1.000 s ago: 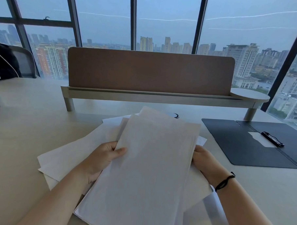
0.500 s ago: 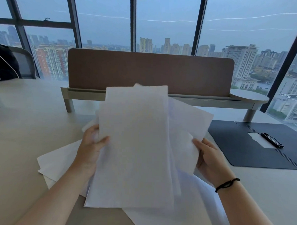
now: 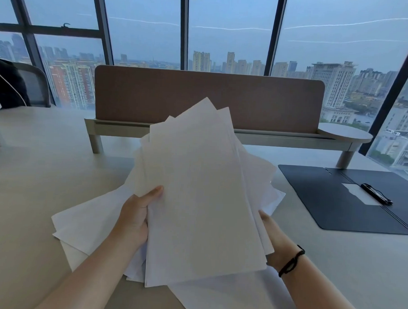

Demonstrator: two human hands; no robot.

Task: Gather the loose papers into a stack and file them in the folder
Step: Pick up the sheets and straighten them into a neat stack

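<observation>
A fanned bundle of white papers is held up, tilted, above the beige desk. My left hand grips its left edge, thumb on the front sheet. My right hand holds the right edge from behind, mostly hidden by the sheets. More loose sheets lie flat on the desk under and left of the bundle, and others lie near the front edge. The dark folder lies open flat at the right, with a black clip along its spine.
A brown divider panel on a grey rail with legs crosses the back of the desk. A round shelf ends the rail at the right. A dark chair stands far left by the windows.
The bundle was lifted off the desk and raised upright, then turned so its top leans right. More sheets now fan out behind the front one. Both hands moved with it.
</observation>
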